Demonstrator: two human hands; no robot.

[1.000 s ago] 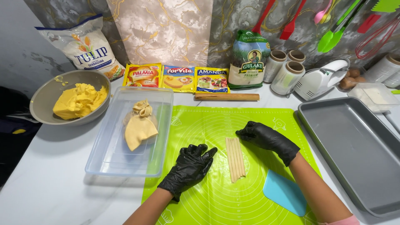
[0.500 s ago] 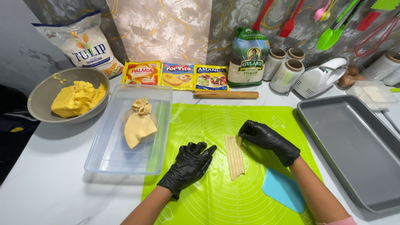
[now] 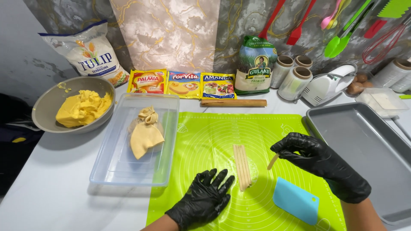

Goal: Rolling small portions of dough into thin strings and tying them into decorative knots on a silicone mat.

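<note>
Bright, even indoor light from above. Soft shadows left of and below grey bowl (image 3: 47, 112) and clear tub (image 3: 169, 141). Mild glare on gloved right hand (image 3: 319, 160) and baking tray (image 3: 368, 149). Focus sharp across frame, no motion blur. Slight wide-angle bend at edges.

A white surface (image 3: 51, 188) is covered in part by a green silicone mat (image 3: 214, 141). To its left, a clear plastic tray (image 3: 128, 171) and a grey bowl (image 3: 47, 111) are set down. On the right a grey baking tray (image 3: 364, 141) is placed; a wooden rolling pin (image 3: 233, 102) and three sachets (image 3: 184, 83) lie behind.
</note>
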